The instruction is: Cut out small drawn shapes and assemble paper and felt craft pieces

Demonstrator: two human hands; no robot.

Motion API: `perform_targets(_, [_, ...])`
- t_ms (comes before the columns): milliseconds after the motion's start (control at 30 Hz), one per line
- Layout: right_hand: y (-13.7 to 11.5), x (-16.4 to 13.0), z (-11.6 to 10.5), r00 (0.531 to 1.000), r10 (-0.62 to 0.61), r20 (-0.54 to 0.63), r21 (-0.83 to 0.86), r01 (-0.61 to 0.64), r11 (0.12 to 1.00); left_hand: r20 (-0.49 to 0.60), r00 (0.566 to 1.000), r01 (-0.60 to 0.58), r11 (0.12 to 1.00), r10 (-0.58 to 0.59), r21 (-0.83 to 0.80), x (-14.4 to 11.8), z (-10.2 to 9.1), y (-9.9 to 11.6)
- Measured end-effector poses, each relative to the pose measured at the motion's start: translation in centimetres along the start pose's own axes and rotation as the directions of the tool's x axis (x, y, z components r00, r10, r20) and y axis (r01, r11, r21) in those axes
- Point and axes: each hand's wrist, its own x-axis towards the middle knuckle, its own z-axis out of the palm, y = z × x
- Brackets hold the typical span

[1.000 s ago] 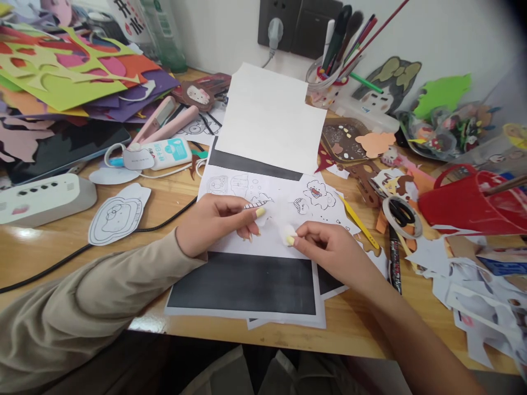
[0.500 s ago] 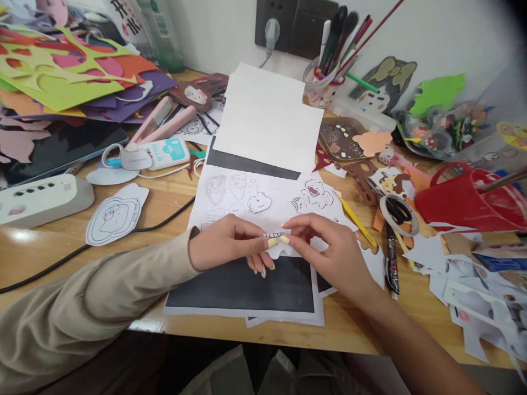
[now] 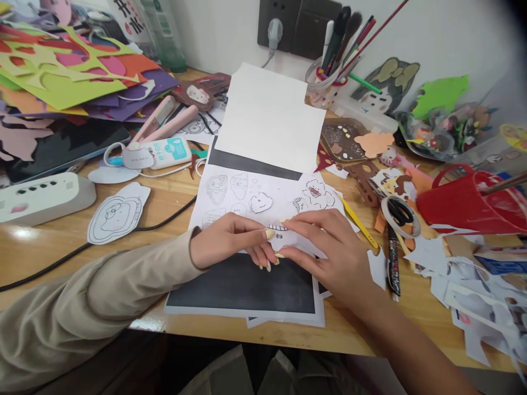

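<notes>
Our left hand [image 3: 230, 241] and right hand [image 3: 329, 252] meet fingertip to fingertip, both pinched on a small paper cutout [image 3: 285, 237] at the middle of the counter [image 3: 164, 203], just above the printed sheet [image 3: 251, 197]. Our fingers hide most of the cutout; its drawing is unreadable. At 3 o'clock lie scissors [image 3: 399, 213], partly under a tape ring.

White wall [image 3: 444, 33] with dark socket panel [image 3: 298, 24], cluttered wooden desk [image 3: 173, 203], soft daylight
</notes>
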Motion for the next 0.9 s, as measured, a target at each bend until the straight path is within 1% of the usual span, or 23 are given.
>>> perform_targets(100, [-0.09, 0.00, -0.02, 1.000, -0.021, 0.018, 0.000, 0.021, 1.000, 0.000, 1.000, -0.026, 0.998, 0.026, 0.059, -0.06, 0.04, 0.01])
perform_targets(233, [-0.25, 0.00, -0.15, 1.000, -0.006, 0.020, 0.017, 0.006, 1.000, -0.019, 0.999, -0.040, 0.995, 0.041, 0.090, -0.07, 0.18, -0.01])
perform_targets(367, [-0.23, -0.07, -0.15, 1.000, 0.014, 0.007, 0.024, -0.014, 1.000, -0.003, 0.997, -0.074, 0.991, 0.075, 0.111, -0.10, 0.31, -0.06])
perform_targets(467, [-0.15, -0.03, -0.19, 0.999, 0.028, 0.033, 0.059, -0.030, 0.998, 0.020, 0.992, -0.123, 0.986, 0.121, 0.113, -0.21, 0.35, -0.13])
perform_targets(533, [-0.12, 0.06, -0.28, 0.998, 0.044, 0.045, 0.091, -0.048, 0.995, 0.028, 0.991, -0.134, 0.984, 0.132, 0.116, -0.30, 0.34, -0.12])
perform_targets(700, [-0.16, 0.23, -0.53, 0.997, 0.069, 0.034, 0.150, -0.074, 0.986, 0.013, 0.986, -0.167, 0.977, 0.166, 0.131, -0.47, 0.32, 0.13])
perform_targets(800, [-0.23, 0.17, -0.54, 0.997, 0.059, 0.044, 0.140, -0.064, 0.988, 0.014, 0.985, -0.172, 0.979, 0.171, 0.109, -0.41, 0.33, 0.12])
perform_targets(900, [-0.34, -0.01, -0.39, 0.999, 0.016, 0.042, 0.075, -0.019, 0.997, -0.010, 0.987, -0.159, 0.985, 0.160, 0.064, -0.27, 0.35, -0.15])
